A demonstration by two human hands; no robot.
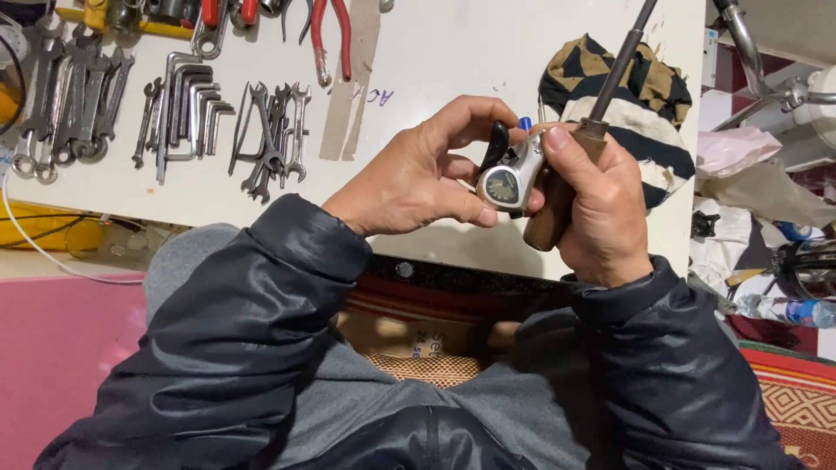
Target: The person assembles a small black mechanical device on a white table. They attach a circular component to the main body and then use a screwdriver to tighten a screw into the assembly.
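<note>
A small silver and black gear shifter [508, 178] with a round dial window is held above the near edge of the white counter [453, 61], between both hands. It is pinched by the left hand [418, 178], the thumb pressed under the dial and the forefinger curled over the black lever. The right hand [596, 209] touches the shifter's right side, its fingers closed around the brown wooden handle of a screwdriver [570, 174], whose dark shaft rises to the top edge of the view. A small blue part [524, 124] shows just above the shifter.

A striped black, tan and white cloth [644, 113] lies on the counter just behind the right hand and is partly hidden by it and the shaft. Well to the left, rows of tools are laid out: open-end wrenches [274, 135], bent hex keys [187, 104], larger spanners [74, 96], and red-handled pliers [331, 35] at the far edge. Both dark jacket sleeves [244, 322] fill the foreground and cover the counter's near rim. To the right, white rags [723, 235] and a plastic bottle [788, 311] lie on the floor.
</note>
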